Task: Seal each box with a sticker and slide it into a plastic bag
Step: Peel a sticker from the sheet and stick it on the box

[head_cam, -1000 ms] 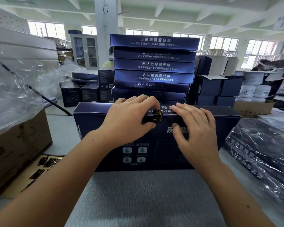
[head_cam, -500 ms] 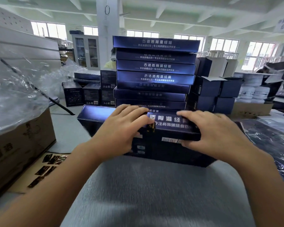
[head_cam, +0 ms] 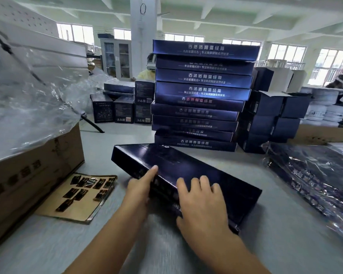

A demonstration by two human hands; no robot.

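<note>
A long dark blue box [head_cam: 186,167] lies flat and slantwise on the grey table, in front of me. My left hand [head_cam: 139,188] is at its near long side, index finger stretched straight along the edge; the other fingers are hidden. My right hand [head_cam: 202,204] grips the near edge further right, with the fingers over the top face and the thumb on the side wall. A brown backing sheet with several dark stickers [head_cam: 81,194] lies to the left. Dark boxes in plastic bags [head_cam: 315,178] lie on the right.
A tall stack of the same blue boxes [head_cam: 202,95] stands just behind the box. A cardboard carton [head_cam: 28,175] under crumpled clear plastic [head_cam: 28,95] fills the left side. Smaller dark cartons [head_cam: 275,115] and white tubs [head_cam: 321,111] stand at the back right.
The box stood on its long edge with both hands at a sticker on its top seam. It has since been tipped down flat and turned slantwise, and the view has dropped.
</note>
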